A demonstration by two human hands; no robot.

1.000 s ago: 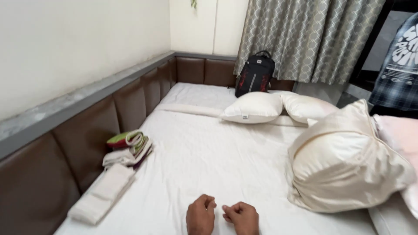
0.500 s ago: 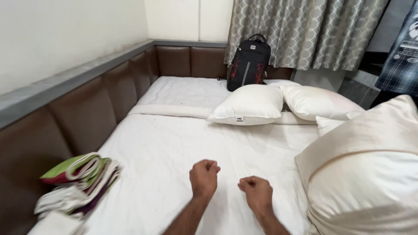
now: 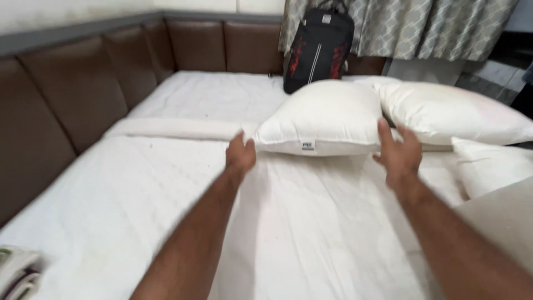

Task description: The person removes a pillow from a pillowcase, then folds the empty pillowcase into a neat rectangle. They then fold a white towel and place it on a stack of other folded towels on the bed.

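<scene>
A plump white pillow (image 3: 322,116) lies on the white bed sheet (image 3: 166,189) in the middle of the view. My left hand (image 3: 240,155) reaches its left corner, fingers curled against the edge. My right hand (image 3: 397,153) is at the pillow's right side with fingers spread, touching it. Whether either hand has a firm hold cannot be seen. A second white pillow (image 3: 455,114) lies just to the right, partly overlapping the first.
A black backpack (image 3: 317,47) leans against the brown padded headboard (image 3: 222,47) under patterned curtains (image 3: 433,25). Brown padded panels (image 3: 61,105) run along the left side. Another pale pillow (image 3: 488,166) sits at the right edge. Folded cloths (image 3: 16,272) lie at the bottom left.
Both hands have stretched forward across the sheet from closed fists to the white pillow, and the view has moved closer to the head of the bed.
</scene>
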